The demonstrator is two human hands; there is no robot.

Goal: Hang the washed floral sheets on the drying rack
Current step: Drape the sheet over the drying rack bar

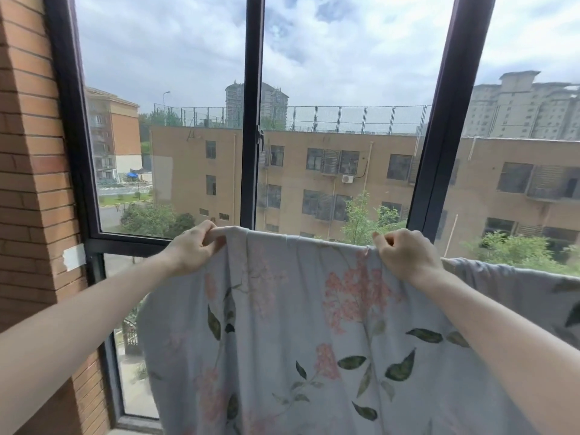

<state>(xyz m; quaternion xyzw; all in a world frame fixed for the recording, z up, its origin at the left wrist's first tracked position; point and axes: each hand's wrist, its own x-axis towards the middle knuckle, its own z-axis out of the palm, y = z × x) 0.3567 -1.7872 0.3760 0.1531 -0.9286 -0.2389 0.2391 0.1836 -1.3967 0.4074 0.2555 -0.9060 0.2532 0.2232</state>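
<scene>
Head view, both arms raised toward the window.

Left hand (194, 246), centre-left of frame: fingers curled over the top edge of the floral sheet (314, 334), thumb beneath, pinching a rolled fold of cloth at its upper left corner. Right hand (405, 255), centre-right: fingers curled tight, gripping the same top edge, knuckles toward the camera.

Sheet: pale grey-blue with pink blossom clusters and dark green leaves. It is stretched between the two hands and falls across the lower centre of the frame down to the bottom edge. The top edge sags slightly between the grips. More of the same cloth (518, 287) runs off to the lower right, behind the right forearm. Whether the edge lies over a rack bar cannot be told; the cloth hides whatever is under it.

Surroundings: dark window frame (252, 120) with vertical mullions directly behind the sheet; a handle (260, 140) sits on the centre mullion. Brick wall (28, 152) fills the left side, with a strip of pale tape (74, 257) near the frame. Through the glass: tan apartment block (314, 171), trees (364, 221), cloudy sky.
</scene>
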